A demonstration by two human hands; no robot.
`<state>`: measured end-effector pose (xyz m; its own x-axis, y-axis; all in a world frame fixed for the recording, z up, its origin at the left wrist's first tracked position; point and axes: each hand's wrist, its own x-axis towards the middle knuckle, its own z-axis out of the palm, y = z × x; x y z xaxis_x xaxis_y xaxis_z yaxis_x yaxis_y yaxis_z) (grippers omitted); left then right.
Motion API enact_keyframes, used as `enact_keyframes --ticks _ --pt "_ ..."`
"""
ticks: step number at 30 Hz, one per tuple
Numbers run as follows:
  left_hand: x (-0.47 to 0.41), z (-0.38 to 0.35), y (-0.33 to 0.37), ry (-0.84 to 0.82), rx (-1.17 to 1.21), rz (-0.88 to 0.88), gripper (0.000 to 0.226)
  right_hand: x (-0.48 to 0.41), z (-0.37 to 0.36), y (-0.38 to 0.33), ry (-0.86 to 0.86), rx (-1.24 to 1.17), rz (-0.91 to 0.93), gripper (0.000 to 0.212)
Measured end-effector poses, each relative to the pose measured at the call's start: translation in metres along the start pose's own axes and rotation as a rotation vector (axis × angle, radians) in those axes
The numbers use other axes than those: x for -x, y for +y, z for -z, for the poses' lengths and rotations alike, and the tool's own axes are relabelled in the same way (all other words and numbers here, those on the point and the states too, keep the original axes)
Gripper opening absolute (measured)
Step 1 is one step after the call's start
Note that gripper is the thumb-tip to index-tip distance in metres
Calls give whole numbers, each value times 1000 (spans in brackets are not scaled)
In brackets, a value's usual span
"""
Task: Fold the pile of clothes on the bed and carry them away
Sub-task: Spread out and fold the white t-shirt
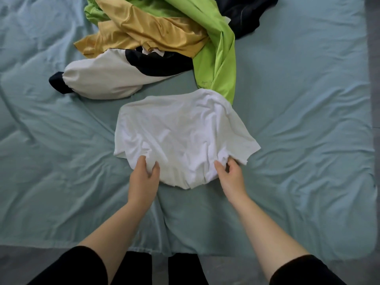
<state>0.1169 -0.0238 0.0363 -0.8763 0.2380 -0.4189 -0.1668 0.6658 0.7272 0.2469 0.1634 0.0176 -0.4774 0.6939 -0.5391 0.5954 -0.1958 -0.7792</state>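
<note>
Gripping the white shirt [181,136] at its near edge, the left hand [144,177] and right hand [232,177] each pinch cloth. It stretches away from them toward the pile [156,36], both hands equally near.

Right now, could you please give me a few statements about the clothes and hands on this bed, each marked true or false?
1. Both hands grip the white T-shirt at its near edge. True.
2. The left hand holds the gold garment. False: the gold garment lies untouched in the pile.
3. The white T-shirt overlaps the lime-green garment. True.
4. The right hand rests flat on the teal bedsheet. False: it pinches the shirt.
</note>
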Motion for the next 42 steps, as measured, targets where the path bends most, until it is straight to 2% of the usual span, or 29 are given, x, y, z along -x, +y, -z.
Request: enact_keyframes --ticks 2,4,7,10,13,14,15,17,18,19,20,22,23,25,26,27,30,33,37,38,40,41,42 --pt "0 7 -3 -32 -26 -10 24 -4 4 -5 9 -20 3 17" --pt "-8 17 -5 -29 -61 9 16 -11 13 -10 23 3 -31 5" --pt "-30 39 -11 2 -193 61 22 -24 38 -15 -23 153 -134 9" --pt "-39 57 -17 -67 -231 121 27 -23 57 -17 -205 231 -309 22" --pt "-27 59 -26 -288 59 333 37 -9 60 -9 -480 191 -403 21" --pt "-18 58 -29 -387 95 367 47 -3 58 -4 -567 242 -369 26" --pt "-10 59 -32 -475 28 350 60 1 55 2 -625 333 -300 36" --pt "2 58 -49 -587 -379 174 89 5 46 20 -578 531 -109 52" --pt "8 57 -58 -603 -593 63 96 8 41 28 -506 613 -24 52" --pt "13 56 -64 -564 -735 -31 92 11 36 34 -425 681 45 45" --pt "17 56 -67 -487 -785 -116 79 13 33 38 -349 734 104 35" --pt "21 57 -64 -345 -698 -297 38 16 31 39 -240 777 251 18" --pt "21 57 -60 -311 -632 -377 28 15 31 36 -215 810 359 14" --pt "23 56 -48 -342 -514 -399 46 12 34 24 -240 868 577 11" --pt "25 56 -41 -343 -477 -359 49 11 34 18 -278 861 631 9" --pt "26 54 -36 -311 -432 -311 43 13 35 13 -318 836 632 7" --pt "23 53 -31 -249 -347 -202 28 17 35 4 -376 686 441 11" --pt "15 56 -26 -269 -285 -72 18 15 35 -4 -319 509 222 16" --pt "3 70 -40 -343 -377 175 24 11 45 -8 -309 186 -261 18" --pt "3 76 -46 -359 -304 282 24 11 48 -6 -309 169 -345 21" --pt "8 86 -54 -451 22 542 29 12 52 2 -336 142 -431 30" --pt "11 87 -60 -503 136 618 40 14 52 6 -375 106 -447 32" --pt "16 87 -66 -567 174 610 49 17 52 10 -434 90 -439 30"
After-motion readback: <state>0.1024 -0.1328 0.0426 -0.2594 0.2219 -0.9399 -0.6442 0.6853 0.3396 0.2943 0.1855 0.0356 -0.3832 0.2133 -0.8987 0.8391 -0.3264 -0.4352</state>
